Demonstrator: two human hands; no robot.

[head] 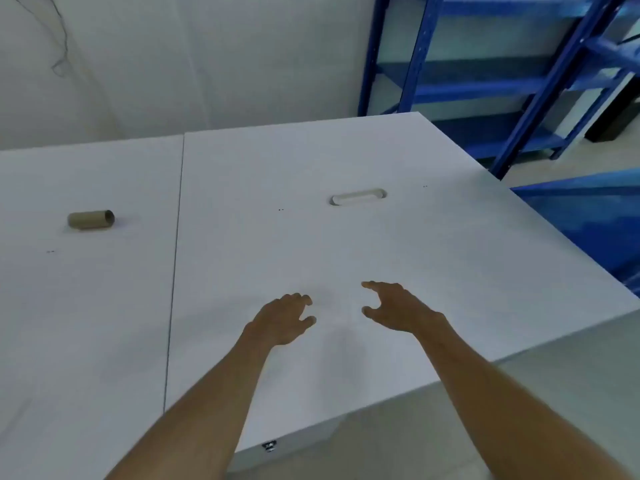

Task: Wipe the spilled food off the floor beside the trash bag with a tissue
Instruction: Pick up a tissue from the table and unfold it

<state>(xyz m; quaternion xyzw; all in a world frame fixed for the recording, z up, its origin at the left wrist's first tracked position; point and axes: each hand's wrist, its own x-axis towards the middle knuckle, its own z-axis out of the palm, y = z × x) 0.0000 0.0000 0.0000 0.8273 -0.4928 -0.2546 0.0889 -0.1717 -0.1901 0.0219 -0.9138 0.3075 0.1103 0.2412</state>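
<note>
My left hand [284, 318]: palm down over the white table [433, 271], fingers loosely spread and a little curled, holding nothing. I cannot tell whether the fingertips touch the surface or hang just above it.
My right hand [398, 308]: beside the left with a bare strip of tabletop between them, thumb and fingers parted in a slack C, also empty.
Tissue: none in view. Nothing on the table looks like a sheet or a box of them.
Cardboard tube [91, 220]: a bare brown roll core lying on its side, well away to my left on the neighbouring tabletop, long axis running left to right. My left hand is the nearer one. It looks spent, so I doubt it gives me any paper.
Slot in the table [358, 197]: a long recessed opening ahead of both hands, slightly nearer my right, lying across my line of reach.
Spilled food and trash bag: not in sight. The only floor [519, 410] I see is the pale patch past the table's right corner, and it looks clean.
Blue shelving [502, 84]: stands beyond the table on the right.
Where I judge the task stands: wiping not begun. With both hands free, I first need to find a tissue, then look down and around for the bag.
</note>
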